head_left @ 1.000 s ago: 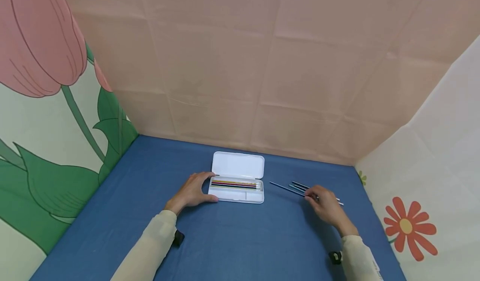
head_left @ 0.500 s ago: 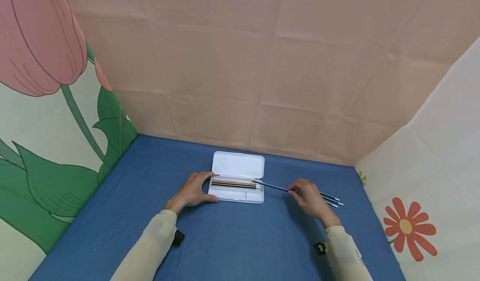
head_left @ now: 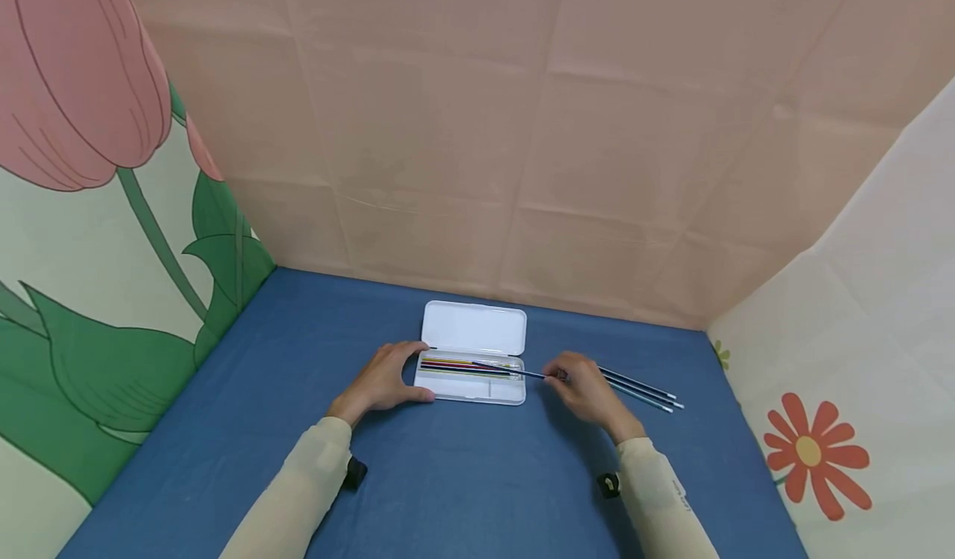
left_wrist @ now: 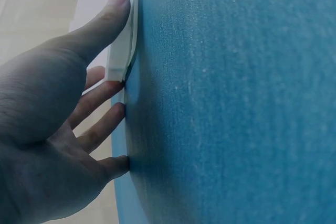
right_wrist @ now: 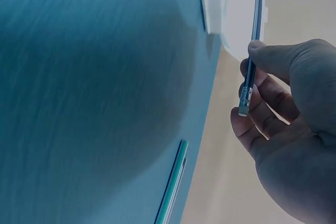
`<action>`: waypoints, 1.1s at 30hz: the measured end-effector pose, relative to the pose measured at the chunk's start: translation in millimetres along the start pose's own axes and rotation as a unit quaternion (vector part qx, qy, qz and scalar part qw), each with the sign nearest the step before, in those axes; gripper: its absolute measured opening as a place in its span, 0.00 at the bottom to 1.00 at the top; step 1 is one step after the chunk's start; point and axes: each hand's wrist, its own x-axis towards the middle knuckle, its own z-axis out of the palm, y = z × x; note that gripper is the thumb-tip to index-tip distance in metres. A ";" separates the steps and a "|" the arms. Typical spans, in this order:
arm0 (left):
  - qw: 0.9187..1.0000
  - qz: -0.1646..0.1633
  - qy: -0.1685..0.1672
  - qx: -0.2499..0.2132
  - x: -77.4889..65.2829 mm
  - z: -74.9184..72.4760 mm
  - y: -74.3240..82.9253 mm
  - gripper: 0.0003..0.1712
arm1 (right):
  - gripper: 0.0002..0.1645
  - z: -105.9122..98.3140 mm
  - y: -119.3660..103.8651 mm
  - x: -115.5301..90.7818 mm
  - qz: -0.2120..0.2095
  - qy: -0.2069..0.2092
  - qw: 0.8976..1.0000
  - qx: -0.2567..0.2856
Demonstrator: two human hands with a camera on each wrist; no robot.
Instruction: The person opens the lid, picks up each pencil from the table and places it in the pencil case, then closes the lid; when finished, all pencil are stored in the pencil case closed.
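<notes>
A white pencil case (head_left: 455, 391) lies on the blue cloth with its lid (head_left: 473, 327) swung back. Several coloured pencils (head_left: 440, 365) are in its rear compartment. My left hand (head_left: 384, 381) holds the case's left end, thumb on the front side and fingers toward the back, as the left wrist view also shows the thumb against the case wall (left_wrist: 123, 51). Between thumb and fingertips my right hand (head_left: 585, 389) pinches a dark pencil (right_wrist: 254, 24) near its eraser end. In the head view the pencil slants leftward, its far end overlapping the pencils in the case.
To the right of the case, several more pencils (head_left: 645, 393) lie side by side on the blue tablecloth (head_left: 477, 476), partly behind the right hand. A beige cloth wall (head_left: 597, 169) rises at the back, with printed panels on both sides.
My right hand has lifted the dark pencil from beside the others and carried it left until it reaches over the case. The left hand stays at the case.
</notes>
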 end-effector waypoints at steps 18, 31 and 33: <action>1.000 0.008 0.002 -0.004 -3.1 -3.6 -2.4 0.54 | 0.05 25.4 -28.0 34.2 -0.025 -0.031 0.999 0.022; 1.000 0.009 0.001 -0.008 -4.8 -5.0 -0.3 0.54 | 0.05 37.6 -42.8 55.4 -0.017 -0.061 0.998 0.013; 1.000 0.007 0.001 -0.004 -4.9 -5.0 -0.2 0.54 | 0.05 39.6 -44.6 57.9 -0.016 -0.065 0.998 0.009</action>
